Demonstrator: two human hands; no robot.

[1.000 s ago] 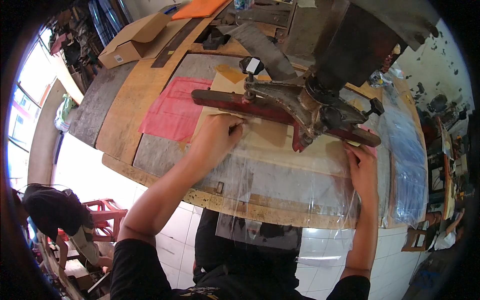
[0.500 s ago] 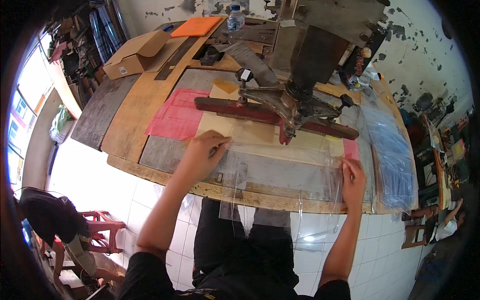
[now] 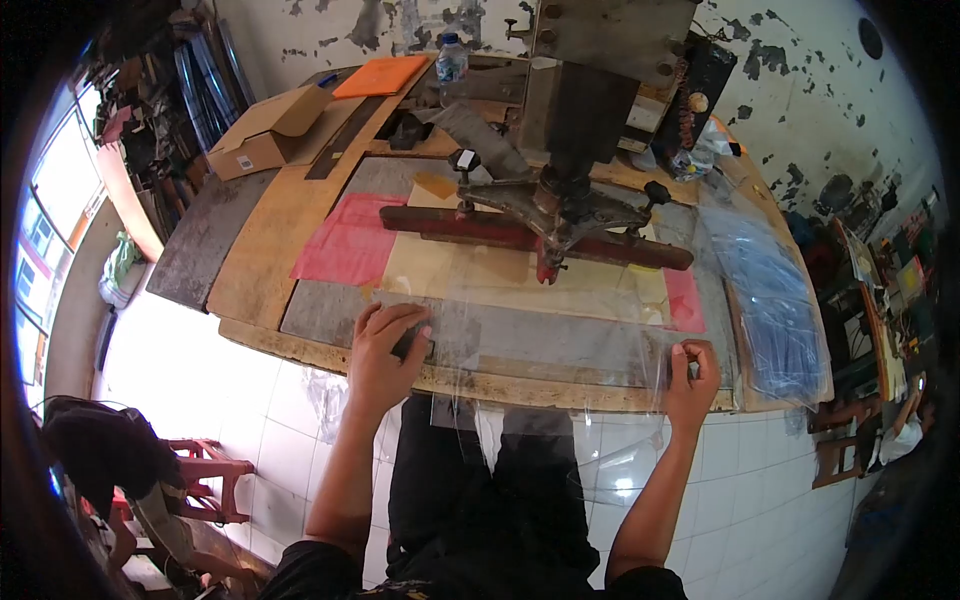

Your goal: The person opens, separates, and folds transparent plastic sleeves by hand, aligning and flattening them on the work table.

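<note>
A clear plastic sheet [image 3: 560, 345] lies over the front of the worktable and hangs past its edge. My left hand [image 3: 388, 350] is closed at the sheet's left side, fingers curled, thumb against the fingertips. At the right side, my right hand [image 3: 692, 375] pinches the sheet's edge. Behind the sheet, a long red metal bar [image 3: 480, 230] on a machine arm [image 3: 560, 205] spans a cream board [image 3: 500, 275]. Pink sheets show at the board's left [image 3: 345, 240] and right [image 3: 684, 298].
A stack of clear plastic [image 3: 765, 310] lies at the table's right. Back left are an open cardboard box [image 3: 265, 130] and an orange pad [image 3: 380, 76], with a water bottle [image 3: 452, 70] beyond. A person [image 3: 110, 450] is at the lower left near a red stool [image 3: 215, 480].
Both hands have drawn back from the red bar toward the table's front edge, and the clear sheet has come with them. The camera view has shifted, showing more of the wall.
</note>
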